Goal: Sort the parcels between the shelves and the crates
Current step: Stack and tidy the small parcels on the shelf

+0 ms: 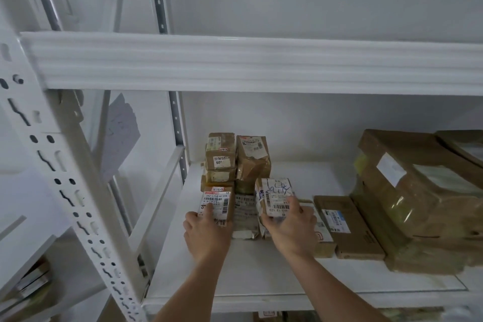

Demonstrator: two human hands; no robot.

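You are reaching both arms onto a white metal shelf, facing the wall. At the far left, the perforated white upright is slanting across your view. Your left hand is gripping a small brown box parcel, fingers curled round its near end and one finger lying up across its white barcode label; the parcel is sitting at the front of a stack of taped brown parcels piled near the back of the shelf, each wearing white labels. Between your hands a flat white-labelled packet is lying on the shelf. Your right hand is clamping a second small parcel, its label scrawled with blue and black marker; the thumb is pressing on the label and the parcel is tilting toward you. Your hands are apart, each holding its own parcel. Further right, a flat cardboard parcel is lying just beside a large taped brown box.
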